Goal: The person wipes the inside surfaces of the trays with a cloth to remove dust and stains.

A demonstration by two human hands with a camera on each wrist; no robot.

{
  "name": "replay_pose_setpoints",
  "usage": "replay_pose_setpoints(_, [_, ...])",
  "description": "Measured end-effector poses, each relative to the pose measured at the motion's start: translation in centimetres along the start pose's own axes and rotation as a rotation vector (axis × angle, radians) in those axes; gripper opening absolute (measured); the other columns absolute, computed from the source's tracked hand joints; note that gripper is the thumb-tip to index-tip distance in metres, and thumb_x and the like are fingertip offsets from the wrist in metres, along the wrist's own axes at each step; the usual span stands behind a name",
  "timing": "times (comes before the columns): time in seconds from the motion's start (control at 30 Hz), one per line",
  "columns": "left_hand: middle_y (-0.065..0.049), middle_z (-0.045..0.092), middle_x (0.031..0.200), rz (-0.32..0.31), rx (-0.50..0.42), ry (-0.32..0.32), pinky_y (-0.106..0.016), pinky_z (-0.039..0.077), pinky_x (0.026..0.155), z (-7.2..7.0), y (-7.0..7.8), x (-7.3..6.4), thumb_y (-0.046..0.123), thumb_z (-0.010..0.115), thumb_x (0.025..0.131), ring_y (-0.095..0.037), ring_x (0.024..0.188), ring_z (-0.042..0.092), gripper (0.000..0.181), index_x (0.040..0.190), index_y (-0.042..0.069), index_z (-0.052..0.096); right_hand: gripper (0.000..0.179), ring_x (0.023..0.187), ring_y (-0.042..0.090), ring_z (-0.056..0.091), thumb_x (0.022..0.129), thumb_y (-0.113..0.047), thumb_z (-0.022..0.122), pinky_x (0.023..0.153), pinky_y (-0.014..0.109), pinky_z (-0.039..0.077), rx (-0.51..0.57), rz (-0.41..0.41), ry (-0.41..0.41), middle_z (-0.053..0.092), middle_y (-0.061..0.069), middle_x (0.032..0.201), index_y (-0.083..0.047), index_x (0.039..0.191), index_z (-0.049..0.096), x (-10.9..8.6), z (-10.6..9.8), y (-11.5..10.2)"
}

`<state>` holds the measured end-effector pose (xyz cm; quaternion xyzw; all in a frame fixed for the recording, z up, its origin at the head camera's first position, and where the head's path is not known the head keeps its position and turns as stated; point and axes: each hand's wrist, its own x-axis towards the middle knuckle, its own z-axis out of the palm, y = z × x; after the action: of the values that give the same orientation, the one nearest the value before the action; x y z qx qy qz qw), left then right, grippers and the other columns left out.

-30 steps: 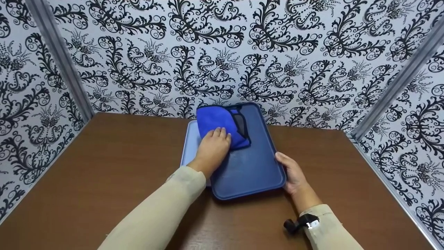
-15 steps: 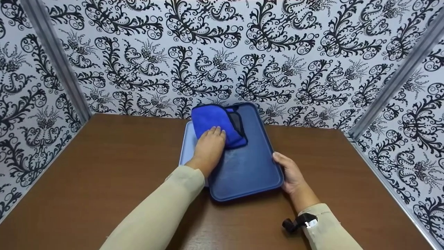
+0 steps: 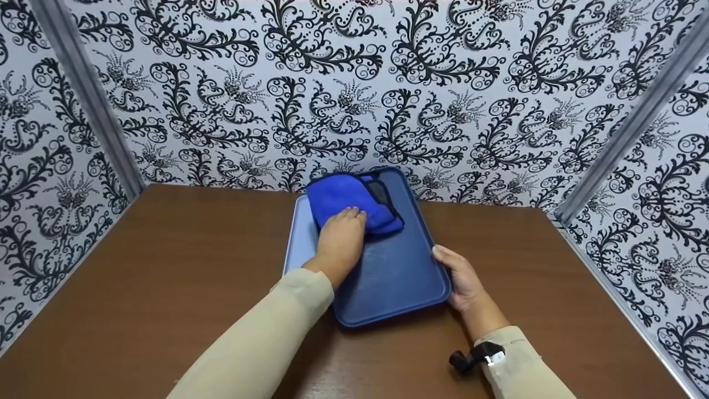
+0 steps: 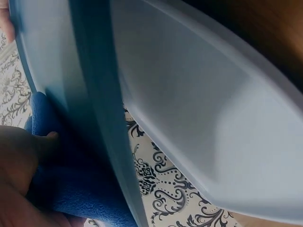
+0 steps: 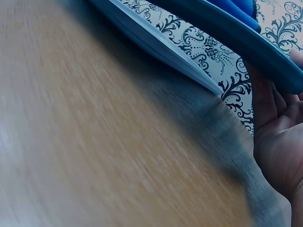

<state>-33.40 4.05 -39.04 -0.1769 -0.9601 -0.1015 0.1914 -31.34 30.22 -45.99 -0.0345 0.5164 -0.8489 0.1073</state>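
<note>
A dark blue tray (image 3: 388, 277) is held raised and tilted above the table. My right hand (image 3: 462, 277) grips its right edge, thumb at the rim and fingers underneath; the right wrist view shows the palm (image 5: 279, 137) below the tray. On the tray's upper left part lies a folded blue cloth (image 3: 338, 197) with black edging. My left hand (image 3: 340, 238) holds this cloth against the tray face, and the left wrist view shows the thumb (image 4: 47, 140) on the cloth (image 4: 90, 198). Partly hidden below is a light blue tray (image 3: 299, 233).
The brown wooden table (image 3: 194, 266) reaches to a patterned back wall (image 3: 332, 83). Side panels with grey metal posts (image 3: 88, 100) stand left and right. In the right wrist view, the light tray (image 5: 156, 45) sits lower than the dark one, with a gap between.
My left hand and the cloth moved slightly left, then a little back right over the tray. The dark tray shifted slightly left and down in view, still in my right hand.
</note>
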Motion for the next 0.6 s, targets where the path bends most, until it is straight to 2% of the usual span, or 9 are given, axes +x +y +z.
replay_pose_setpoints(0.3, [-0.012,0.069,0.137,0.035,-0.006,0.011,-0.043,0.054,0.108,0.5,1.0,-0.3,0.005,0.049,0.1,-0.028,0.131,0.064,0.037,0.131,0.006,0.069,0.031,0.078,0.014,0.075,0.111,-0.015,0.039,0.07,0.028,0.063,-0.018,0.028,0.027,0.076,0.002,0.088,-0.015,0.102,0.069,0.1,0.0,0.3])
replay_pose_setpoints(0.6, [-0.01,0.067,0.142,0.043,-0.006,-0.04,-0.042,0.051,0.112,0.6,2.1,0.0,0.004,0.049,0.102,-0.027,0.135,0.061,0.038,0.135,0.008,0.067,0.032,0.077,0.013,0.074,0.111,-0.014,0.04,0.069,0.027,0.063,-0.027,0.01,0.015,0.075,0.0,0.086,-0.016,0.099,0.069,0.2,-0.2,0.3])
